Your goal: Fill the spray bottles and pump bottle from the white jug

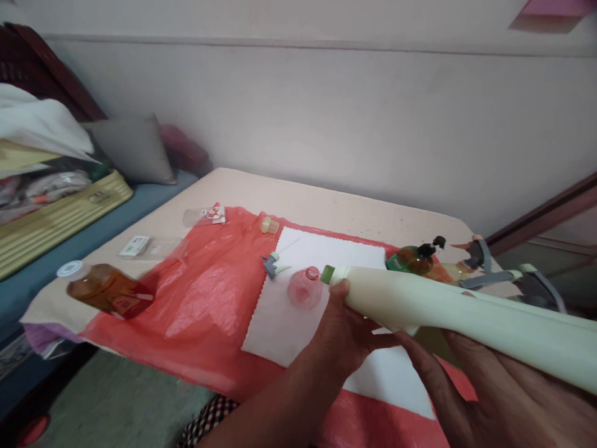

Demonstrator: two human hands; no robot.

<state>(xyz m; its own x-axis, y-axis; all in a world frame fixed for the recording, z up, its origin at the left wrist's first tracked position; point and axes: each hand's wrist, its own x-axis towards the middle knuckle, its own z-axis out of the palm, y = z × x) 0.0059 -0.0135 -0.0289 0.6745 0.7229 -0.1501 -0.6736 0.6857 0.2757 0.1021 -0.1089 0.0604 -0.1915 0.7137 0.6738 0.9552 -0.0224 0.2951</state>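
In the head view, both hands are holding a large pale green bottle (410, 294), which is lying sideways in the air above the table (261, 186). The left hand (345, 330) is clamping on its neck end, the thumb pressing near the green mouth. The right hand (489, 392) is supporting the body from below; how firmly its fingers are closing, I cannot tell, because they are partly hidden. The green mouth is pointing to the opening of a small pink transparent bottle (304, 292), just beside it; whether they are touching, I cannot tell. This pink bottle is resting on a white cloth (267, 326), which is covering part of a red plastic sheet (200, 298). A grey spray head (269, 267) is lying at the cloth's left edge, and a yellowish cap (269, 225) is sitting behind it. An amber bottle (109, 289) with white lid is occupying the left side, while a green pump bottle (410, 260) is showing behind the large one.
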